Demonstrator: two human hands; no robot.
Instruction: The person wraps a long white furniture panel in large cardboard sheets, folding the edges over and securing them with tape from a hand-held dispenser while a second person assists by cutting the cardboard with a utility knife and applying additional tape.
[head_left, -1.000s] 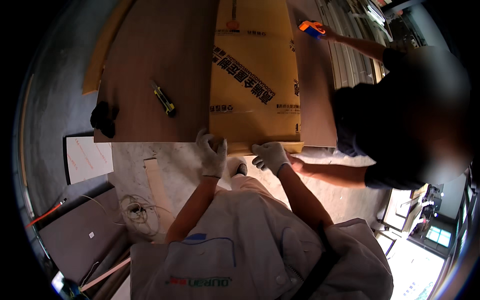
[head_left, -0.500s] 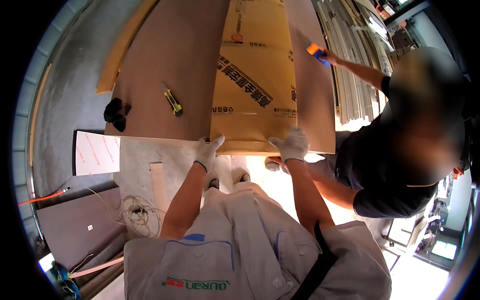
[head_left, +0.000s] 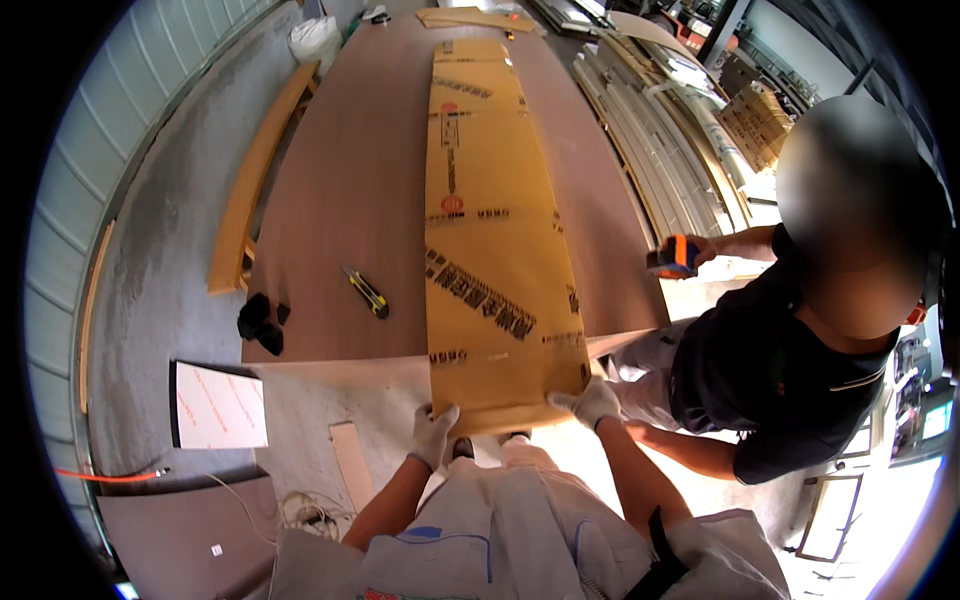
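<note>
A long, flat parcel wrapped in brown cardboard (head_left: 500,270) with dark print lies lengthwise on the brown table (head_left: 350,200). Its near end sticks out past the table's front edge, toward my body. At that end's left corner, my left hand (head_left: 432,437), in a pale work glove, is closed on the parcel with the thumb on top. My right hand (head_left: 594,402), gloved alike, grips the right corner the same way. The fingers underneath are hidden. A yellow and black utility knife (head_left: 367,293) rests on the table left of the parcel.
At my right, a co-worker in a dark shirt (head_left: 740,350) holds an orange and blue tool (head_left: 675,257) by the table edge. Black pieces (head_left: 260,322) lie at the table's near left corner. Long stacked panels (head_left: 655,150) stand beyond its right side. A cable (head_left: 308,512) is on the floor.
The parcel has come toward me in both hands, so its end now overhangs the table edge further. The co-worker's tool has moved nearer, off the table's right side. My view has tilted up.
</note>
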